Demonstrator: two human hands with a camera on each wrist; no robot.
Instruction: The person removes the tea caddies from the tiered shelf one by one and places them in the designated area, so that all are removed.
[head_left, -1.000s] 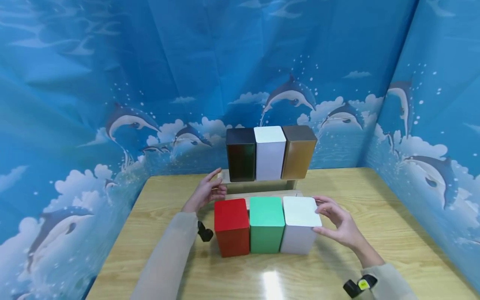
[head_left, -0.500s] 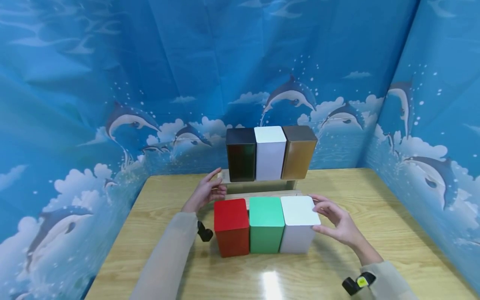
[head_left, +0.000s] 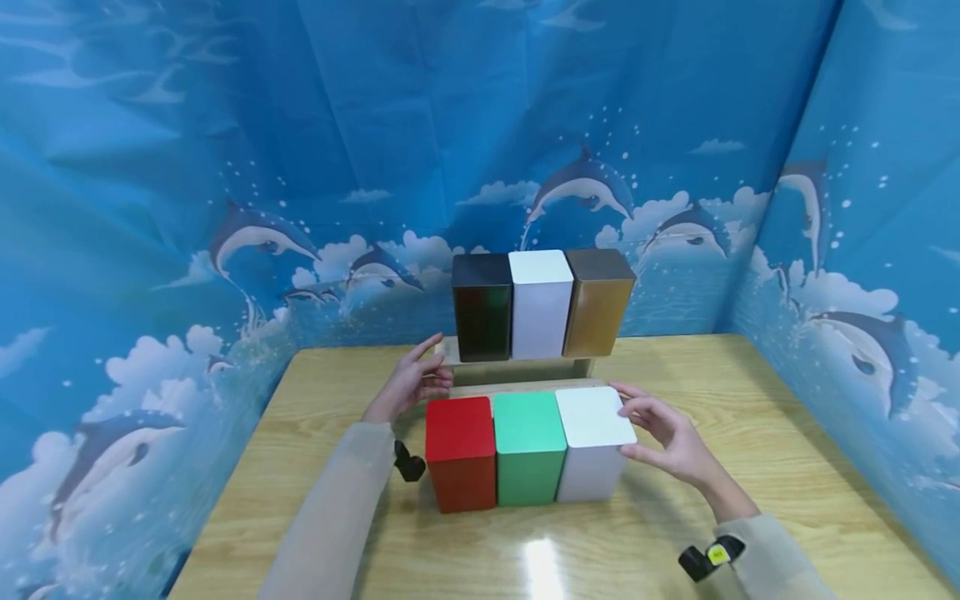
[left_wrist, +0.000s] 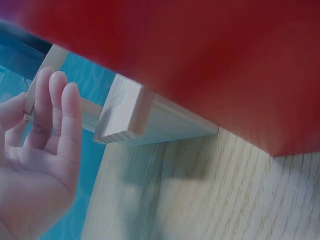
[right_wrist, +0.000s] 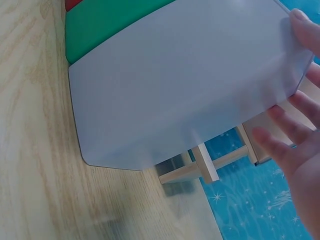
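My right hand (head_left: 667,437) grips the right end of a white box (head_left: 595,417), with the thumb at its front corner and the fingers around the side and back. This box stands against a green box (head_left: 530,425), which touches a red box (head_left: 460,429) on its left. All three stand upright in a row on the wooden table. My left hand (head_left: 412,379) pinches the left end of a small wooden rack (head_left: 450,352) between thumb and fingers. In the left wrist view the red box hides part of the rack.
On the rack's upper shelf stand a black box (head_left: 482,308), a second white box (head_left: 540,304) and a brown-gold box (head_left: 597,302), side by side. A blue dolphin-print curtain (head_left: 375,167) encloses the back and sides of the table (head_left: 675,367).
My right hand has moved left with the front white box. The green and red boxes have shifted slightly left, and the gap between them has closed. My left hand keeps its place.
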